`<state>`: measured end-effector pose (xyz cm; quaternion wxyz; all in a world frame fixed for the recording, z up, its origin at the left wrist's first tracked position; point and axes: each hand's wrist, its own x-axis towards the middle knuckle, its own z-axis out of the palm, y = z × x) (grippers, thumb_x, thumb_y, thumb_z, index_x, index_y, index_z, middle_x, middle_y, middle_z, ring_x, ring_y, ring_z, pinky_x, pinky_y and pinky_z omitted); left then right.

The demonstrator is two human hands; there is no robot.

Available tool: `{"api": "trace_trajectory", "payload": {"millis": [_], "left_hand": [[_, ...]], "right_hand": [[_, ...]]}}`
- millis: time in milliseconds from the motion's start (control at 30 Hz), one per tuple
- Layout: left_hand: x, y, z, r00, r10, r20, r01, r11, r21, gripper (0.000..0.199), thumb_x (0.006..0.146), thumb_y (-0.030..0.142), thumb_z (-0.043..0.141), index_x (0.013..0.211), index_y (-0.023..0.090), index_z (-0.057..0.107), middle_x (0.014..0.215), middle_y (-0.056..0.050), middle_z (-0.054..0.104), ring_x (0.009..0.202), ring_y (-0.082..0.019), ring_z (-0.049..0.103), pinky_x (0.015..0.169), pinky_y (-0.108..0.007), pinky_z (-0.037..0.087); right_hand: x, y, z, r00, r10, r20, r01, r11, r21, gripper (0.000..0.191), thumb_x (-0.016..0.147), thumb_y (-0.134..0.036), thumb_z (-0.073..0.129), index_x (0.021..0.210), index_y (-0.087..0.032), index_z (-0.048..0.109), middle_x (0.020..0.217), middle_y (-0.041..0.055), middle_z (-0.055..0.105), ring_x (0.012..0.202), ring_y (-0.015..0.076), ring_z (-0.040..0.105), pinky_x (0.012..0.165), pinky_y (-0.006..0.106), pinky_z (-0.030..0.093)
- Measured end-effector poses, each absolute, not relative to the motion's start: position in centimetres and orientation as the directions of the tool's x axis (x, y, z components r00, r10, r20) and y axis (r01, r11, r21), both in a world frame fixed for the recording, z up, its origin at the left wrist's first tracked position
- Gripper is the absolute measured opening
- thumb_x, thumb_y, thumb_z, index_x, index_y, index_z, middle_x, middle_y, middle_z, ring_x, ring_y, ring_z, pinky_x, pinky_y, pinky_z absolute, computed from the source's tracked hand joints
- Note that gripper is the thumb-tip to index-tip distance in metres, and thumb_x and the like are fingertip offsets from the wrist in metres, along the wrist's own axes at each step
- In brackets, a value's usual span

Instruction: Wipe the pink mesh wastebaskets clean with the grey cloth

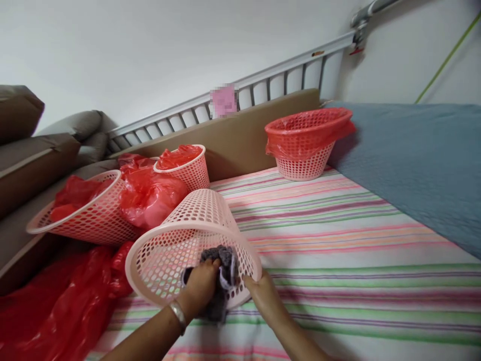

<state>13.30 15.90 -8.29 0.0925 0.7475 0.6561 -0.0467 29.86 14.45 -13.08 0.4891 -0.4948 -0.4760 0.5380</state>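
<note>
Where I look in from afar, the largest item is one striped sheet (338, 240). One blue cover (406, 160), adjoining at right. One pink mesh basket (205, 205), on its side on the sheet, mouth toward me. One lined basket (302, 168), upright beside the cover, red plastic (285, 146) over its rim. One gray cloth (221, 258), bunched at the tipped basket's mouth, its end hanging past the rim. Left hand (203, 285): fingers closed round the cloth. Right hand (261, 290): thumb inside the rim, pinching it; hidden fingers, I cannot tell. My judgement: brace the rim firmly, bunch the cloth small, lest it snag in the mesh. Labels: one pink patch (224, 100), pixelated; no writing or brand legible.
</note>
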Motion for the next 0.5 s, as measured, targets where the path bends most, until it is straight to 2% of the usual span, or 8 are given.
{"api": "trace_trajectory", "payload": {"millis": [33,100,200,267,367,433,500], "left_hand": [[12.5,16.1,-8.2,0.090,0.979,-0.185,0.996,-0.092,-0.005,0.035,0.082,0.003,0.038,0.106,0.011,0.062,0.101,-0.017,0.066,0.091,-0.027,0.065,0.081,-0.040,0.050],[11.4,17.2,-8.0,-0.003,0.988,-0.152,0.996,-0.010,-0.086,0.038,0.084,0.001,0.031,0.104,0.007,0.062,0.104,-0.023,0.063,0.096,-0.032,0.063,0.080,-0.047,0.050],[11.2,19.7,-8.3,-0.086,0.990,-0.109,0.986,0.069,-0.149,0.039,0.087,0.003,0.027,0.104,0.006,0.062,0.107,-0.023,0.061,0.102,-0.031,0.061,0.083,-0.046,0.049],[11.8,20.8,-8.9,-0.102,0.990,-0.099,0.986,0.088,-0.139,0.039,0.088,0.004,0.027,0.105,0.007,0.062,0.107,-0.022,0.061,0.103,-0.029,0.061,0.084,-0.043,0.049],[12.2,21.4,-9.8,-0.107,0.989,-0.099,0.992,0.100,-0.074,0.037,0.087,0.004,0.031,0.108,0.009,0.061,0.109,-0.021,0.061,0.102,-0.028,0.062,0.084,-0.042,0.049],[11.8,21.3,-9.9,-0.114,0.989,-0.095,0.994,0.113,-0.008,0.035,0.086,0.005,0.037,0.111,0.010,0.060,0.110,-0.020,0.062,0.103,-0.028,0.062,0.087,-0.041,0.048],[11.3,21.1,-9.6,-0.122,0.989,-0.082,0.989,0.128,0.074,0.032,0.086,0.009,0.044,0.114,0.012,0.058,0.110,-0.018,0.063,0.105,-0.026,0.061,0.089,-0.039,0.047]], "right_hand": [[29.9,14.4,-12.9,-0.036,0.998,-0.048,-0.048,-0.050,-0.998,0.051,0.066,-0.023,0.048,0.114,-0.014,0.063,0.084,0.0052,0.071,0.078,0.0223,0.066,0.066,0.029,0.053],[30.1,14.4,-12.4,-0.042,0.999,0.009,-0.035,0.008,-0.999,0.057,0.065,-0.022,0.047,0.121,-0.016,0.059,0.097,0.0058,0.071,0.088,0.0218,0.065,0.074,0.029,0.053],[30.8,14.5,-11.4,-0.036,0.992,0.118,-0.014,0.118,-0.993,0.067,0.066,-0.022,0.047,0.133,-0.015,0.048,0.121,0.0071,0.062,0.106,0.0197,0.060,0.089,0.028,0.048],[31.4,14.4,-10.9,-0.024,0.991,0.133,0.017,0.133,-0.991,0.070,0.070,-0.024,0.048,0.139,-0.016,0.039,0.121,0.0071,0.062,0.101,0.0176,0.062,0.087,0.026,0.049],[31.0,14.2,-11.1,0.019,0.996,0.089,-0.002,0.089,-0.996,0.073,0.074,-0.029,0.053,0.143,-0.018,0.031,0.104,0.0052,0.068,0.082,0.0158,0.066,0.073,0.024,0.052],[29.8,13.7,-12.1,0.033,0.997,0.076,-0.050,0.077,-0.996,0.072,0.072,-0.028,0.056,0.140,-0.016,0.035,0.105,0.0061,0.068,0.084,0.0172,0.066,0.074,0.026,0.052],[28.3,13.2,-13.4,0.034,0.999,0.036,-0.072,0.038,-0.997,0.063,0.070,-0.025,0.056,0.132,-0.016,0.047,0.107,0.0077,0.067,0.089,0.0196,0.065,0.078,0.028,0.052]]}}
